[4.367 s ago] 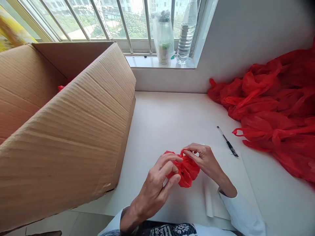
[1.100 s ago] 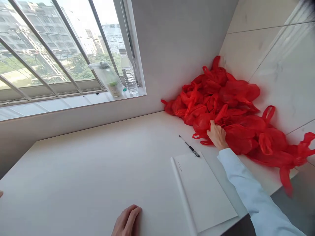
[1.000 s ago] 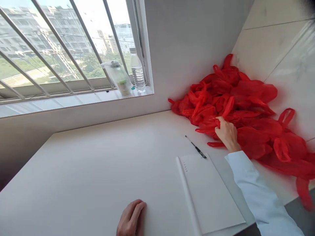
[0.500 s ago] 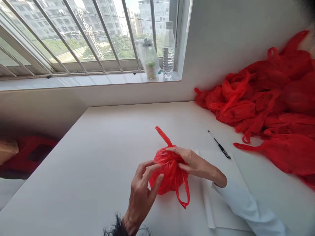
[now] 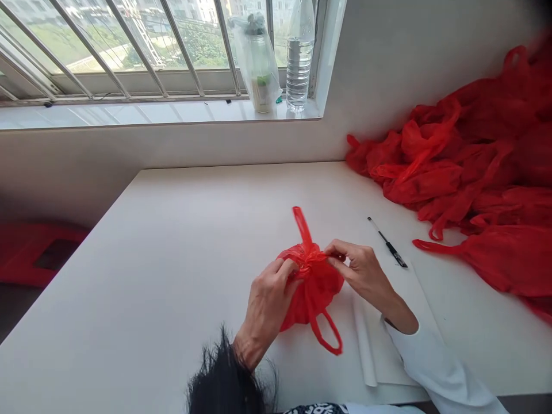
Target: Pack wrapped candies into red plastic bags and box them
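Note:
A filled red plastic bag point(image 5: 318, 290) sits on the white table, its top gathered into a twisted knot. One handle loop points away from me and the other lies toward me on the right. My left hand point(image 5: 271, 296) is closed on the bag's gathered plastic left of the knot, fingertips partly hidden. On the other side, my right hand point(image 5: 364, 270) pinches the plastic at the knot's right edge between thumb and fingers. What the bag contains is hidden.
A large heap of red plastic bags point(image 5: 470, 172) covers the table's right side. A black pen point(image 5: 390, 247) and white paper sheets point(image 5: 388, 351) lie right of the bag. On the windowsill stand a water bottle point(image 5: 299, 69) and a bagged cup point(image 5: 260, 75). Dark hair hangs into view below.
My left hand has moved up and right from hovering beside the bag and closed on its gathered top. My right hand has shifted to pinch the right edge. The view has tilted down.

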Demonstrator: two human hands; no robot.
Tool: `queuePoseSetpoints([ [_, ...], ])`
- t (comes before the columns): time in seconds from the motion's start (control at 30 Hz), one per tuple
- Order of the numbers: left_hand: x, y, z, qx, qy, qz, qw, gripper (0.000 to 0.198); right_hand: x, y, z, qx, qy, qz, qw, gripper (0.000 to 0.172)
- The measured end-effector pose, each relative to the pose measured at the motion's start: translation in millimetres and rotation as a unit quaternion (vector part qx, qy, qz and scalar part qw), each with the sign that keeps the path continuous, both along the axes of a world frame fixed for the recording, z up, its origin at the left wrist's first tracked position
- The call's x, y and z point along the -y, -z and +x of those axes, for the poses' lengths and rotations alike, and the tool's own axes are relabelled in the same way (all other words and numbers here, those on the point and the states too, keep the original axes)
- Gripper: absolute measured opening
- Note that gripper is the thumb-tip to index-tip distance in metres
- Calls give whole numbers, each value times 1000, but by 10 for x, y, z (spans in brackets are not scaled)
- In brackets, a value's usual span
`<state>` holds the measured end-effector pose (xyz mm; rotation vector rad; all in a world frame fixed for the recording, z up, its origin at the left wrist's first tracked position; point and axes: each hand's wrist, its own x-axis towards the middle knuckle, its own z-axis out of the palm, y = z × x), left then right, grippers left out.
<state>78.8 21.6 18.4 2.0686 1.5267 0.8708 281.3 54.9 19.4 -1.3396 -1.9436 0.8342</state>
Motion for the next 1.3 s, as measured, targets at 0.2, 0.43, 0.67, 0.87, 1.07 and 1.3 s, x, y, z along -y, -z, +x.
queuePoseSetpoints([
  [0.2, 68, -136, -543, 108, -38, -8, 993, 9, 107, -37, 776, -52, 198, -16, 979, 22],
  [0.43, 261, -216, -371, -7, 62, -40, 997, 54, 345, -96, 935, 188, 56, 50, 979, 53],
  [0.67, 74, -168, 434, -19, 82, 23, 996, 23, 79, -167, 394, 205, -112, 46, 971, 29],
  [0.87, 118, -170, 378, 190, -21, 7, 982, 7, 99, -220, 675, -61, -19, -29, 998, 6],
  [1.07, 198, -310, 29, 382, -77, -47, 920, 9, 426, -141, 805, -291, 139, -80, 943, 18],
  [1.3, 432, -691, 69, 191, -21, 62, 979, 46, 687, -322, 736, -231, 176, -16, 957, 26],
])
